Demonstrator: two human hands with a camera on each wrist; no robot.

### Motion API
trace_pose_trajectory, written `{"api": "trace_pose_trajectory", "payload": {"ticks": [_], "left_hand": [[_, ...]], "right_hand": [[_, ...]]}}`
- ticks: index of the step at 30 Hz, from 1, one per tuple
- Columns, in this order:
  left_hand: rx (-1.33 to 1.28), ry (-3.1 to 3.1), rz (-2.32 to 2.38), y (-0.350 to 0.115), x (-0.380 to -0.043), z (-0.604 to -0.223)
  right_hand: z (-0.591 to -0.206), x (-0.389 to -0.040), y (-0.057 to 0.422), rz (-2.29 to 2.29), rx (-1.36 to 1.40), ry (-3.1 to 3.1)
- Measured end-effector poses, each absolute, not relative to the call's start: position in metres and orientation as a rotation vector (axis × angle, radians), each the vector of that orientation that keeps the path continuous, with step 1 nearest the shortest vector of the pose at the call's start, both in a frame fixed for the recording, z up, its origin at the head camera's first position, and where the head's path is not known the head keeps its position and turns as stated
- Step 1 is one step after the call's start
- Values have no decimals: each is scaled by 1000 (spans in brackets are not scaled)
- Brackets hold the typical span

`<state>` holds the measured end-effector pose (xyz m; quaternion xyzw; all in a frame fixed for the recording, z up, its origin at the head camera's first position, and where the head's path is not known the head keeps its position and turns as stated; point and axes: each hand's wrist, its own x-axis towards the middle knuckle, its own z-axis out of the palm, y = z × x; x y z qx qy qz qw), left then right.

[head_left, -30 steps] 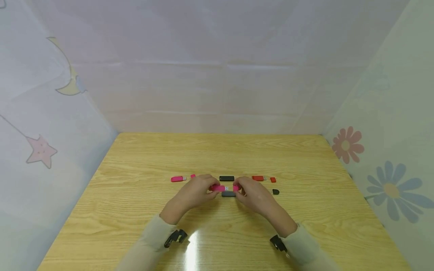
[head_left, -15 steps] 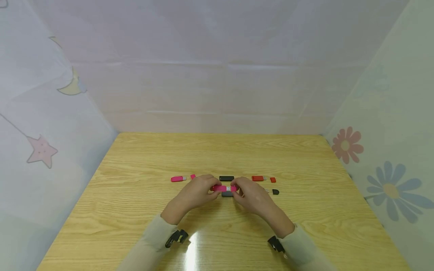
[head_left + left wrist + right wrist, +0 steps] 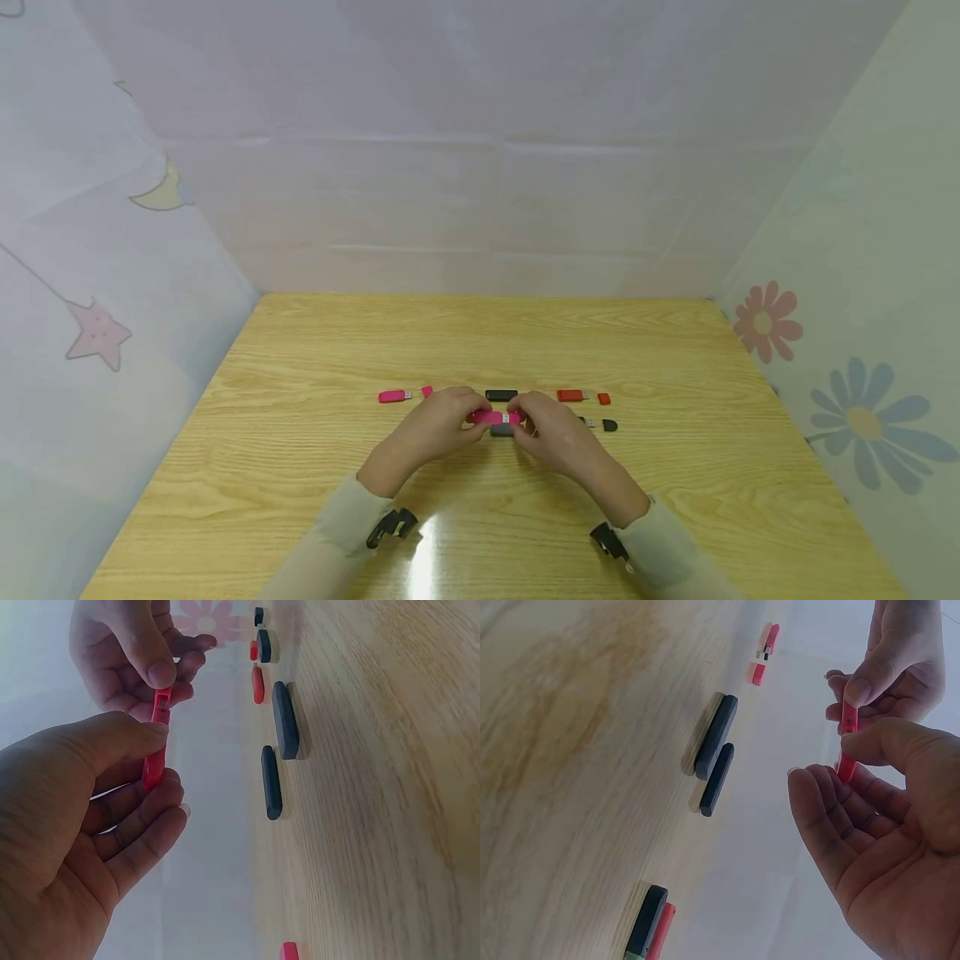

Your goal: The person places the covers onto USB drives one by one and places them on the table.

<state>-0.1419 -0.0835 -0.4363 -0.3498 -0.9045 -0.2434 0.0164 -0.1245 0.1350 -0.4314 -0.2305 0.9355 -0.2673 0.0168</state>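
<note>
Above the middle of the table, my left hand [image 3: 435,427] pinches the body of a pink USB stick [image 3: 489,417] between thumb and fingers. Its metal plug [image 3: 506,418] points right and shows only as a short strip. From the other side my right hand [image 3: 561,433] pinches a small pink cap [image 3: 514,418], lined up with the stick and right at the plug. In the left wrist view, the stick [image 3: 154,766] and cap [image 3: 163,696] form one line, both raised off the table. Fingertips partly hide the cap [image 3: 846,768] in the right wrist view.
Behind the hands lie another pink stick [image 3: 392,397], its cap [image 3: 427,390], a black stick [image 3: 502,395], a red stick [image 3: 570,395] and a red cap [image 3: 603,399]. A grey stick [image 3: 502,431] lies below them. A black cap [image 3: 610,425] sits beside a partly hidden plug [image 3: 588,422].
My right hand has moved left with the pink cap, closing the gap to the stick, and less of the plug shows. My left hand has stayed almost still.
</note>
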Motion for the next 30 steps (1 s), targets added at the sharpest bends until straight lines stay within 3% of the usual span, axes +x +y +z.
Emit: {"api": "trace_pose_trajectory", "payload": {"ticks": [30], "left_hand": [[-1157,-2765,-625,-73,-143,-436]], "right_hand": [[-432,-128,137,-848,-778,2910]]}}
